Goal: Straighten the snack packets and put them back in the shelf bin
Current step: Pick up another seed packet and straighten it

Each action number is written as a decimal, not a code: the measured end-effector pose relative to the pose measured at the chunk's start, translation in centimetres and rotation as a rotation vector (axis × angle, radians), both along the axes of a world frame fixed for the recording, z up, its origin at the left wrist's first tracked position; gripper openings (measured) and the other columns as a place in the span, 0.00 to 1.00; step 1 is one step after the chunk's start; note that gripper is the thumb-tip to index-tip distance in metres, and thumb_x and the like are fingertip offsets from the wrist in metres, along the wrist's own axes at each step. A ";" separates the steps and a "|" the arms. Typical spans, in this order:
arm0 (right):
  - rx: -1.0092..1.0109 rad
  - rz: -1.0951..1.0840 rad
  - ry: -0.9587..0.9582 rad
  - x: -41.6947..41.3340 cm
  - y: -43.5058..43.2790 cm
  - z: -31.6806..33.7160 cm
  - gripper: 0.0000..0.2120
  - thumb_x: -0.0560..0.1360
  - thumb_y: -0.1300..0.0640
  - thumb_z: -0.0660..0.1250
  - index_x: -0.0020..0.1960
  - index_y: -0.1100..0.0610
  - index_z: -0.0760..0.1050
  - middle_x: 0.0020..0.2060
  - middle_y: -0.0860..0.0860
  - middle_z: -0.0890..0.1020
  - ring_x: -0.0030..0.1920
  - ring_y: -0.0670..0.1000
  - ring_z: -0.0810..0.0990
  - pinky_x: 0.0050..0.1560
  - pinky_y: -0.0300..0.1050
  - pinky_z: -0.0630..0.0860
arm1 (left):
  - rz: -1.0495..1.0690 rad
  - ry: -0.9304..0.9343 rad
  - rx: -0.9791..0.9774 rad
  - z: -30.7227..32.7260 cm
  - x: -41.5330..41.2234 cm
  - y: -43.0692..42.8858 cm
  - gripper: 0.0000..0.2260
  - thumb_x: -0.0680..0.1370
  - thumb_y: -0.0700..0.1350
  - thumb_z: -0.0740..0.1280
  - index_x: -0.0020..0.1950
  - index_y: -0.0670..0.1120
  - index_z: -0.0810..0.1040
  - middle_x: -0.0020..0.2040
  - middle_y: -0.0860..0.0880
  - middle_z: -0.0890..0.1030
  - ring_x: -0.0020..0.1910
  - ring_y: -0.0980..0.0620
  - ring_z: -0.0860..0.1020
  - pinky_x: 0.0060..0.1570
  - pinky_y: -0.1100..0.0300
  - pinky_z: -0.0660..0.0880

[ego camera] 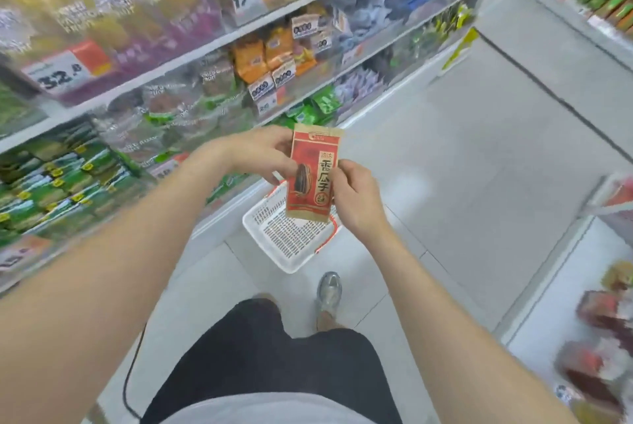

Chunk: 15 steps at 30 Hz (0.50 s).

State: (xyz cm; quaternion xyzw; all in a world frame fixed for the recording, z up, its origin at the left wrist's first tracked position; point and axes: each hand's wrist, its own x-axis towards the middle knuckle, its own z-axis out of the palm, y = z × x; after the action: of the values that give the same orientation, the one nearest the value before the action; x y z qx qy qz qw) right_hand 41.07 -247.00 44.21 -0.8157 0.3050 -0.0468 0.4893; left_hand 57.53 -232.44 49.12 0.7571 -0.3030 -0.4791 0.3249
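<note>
A red and tan snack packet [313,177] with a sunflower seed picture is held upright in front of me, above the floor. My left hand [262,153] pinches its left edge near the top. My right hand [354,197] pinches its right edge lower down. Below the packet a white perforated plastic bin [274,238] lies on the floor at the foot of the shelves; it looks empty, though the packet covers its far part.
Shelves [191,57] packed with snack bags and price tags run along my left. A second display [603,338] with packets stands at the right. The grey tiled aisle floor [479,166] stretches ahead. My shoe [328,297] stands just behind the bin.
</note>
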 end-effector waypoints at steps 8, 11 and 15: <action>0.004 0.256 0.083 5.6 -4.0 -10.3 0.14 0.88 0.59 0.57 0.45 0.52 0.74 0.35 0.45 0.78 0.38 0.41 0.76 0.40 0.42 0.69 | 0.226 0.073 0.072 -10.1 3.3 -1.0 0.21 0.70 0.54 0.74 0.63 0.55 0.84 0.55 0.53 0.89 0.54 0.52 0.88 0.58 0.49 0.84; 0.006 0.288 0.103 8.0 -4.1 -16.0 0.13 0.88 0.60 0.57 0.47 0.51 0.74 0.35 0.44 0.77 0.37 0.37 0.76 0.37 0.33 0.66 | 0.274 0.115 0.073 -16.1 5.0 -0.6 0.22 0.71 0.56 0.74 0.65 0.57 0.83 0.56 0.55 0.88 0.55 0.53 0.88 0.59 0.49 0.83; -0.006 0.346 0.159 10.6 -3.3 -25.7 0.13 0.88 0.59 0.57 0.46 0.54 0.74 0.35 0.46 0.77 0.37 0.45 0.75 0.38 0.43 0.67 | 0.369 0.153 0.090 -25.2 5.8 1.0 0.22 0.70 0.56 0.74 0.65 0.59 0.83 0.56 0.55 0.88 0.54 0.52 0.87 0.57 0.51 0.82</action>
State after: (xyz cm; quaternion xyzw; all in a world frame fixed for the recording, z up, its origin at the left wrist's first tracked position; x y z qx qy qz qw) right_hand 51.66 -250.34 18.46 -0.8586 0.1977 0.1017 0.4619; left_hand 63.34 -231.49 23.93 0.7748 -0.1118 -0.4805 0.3954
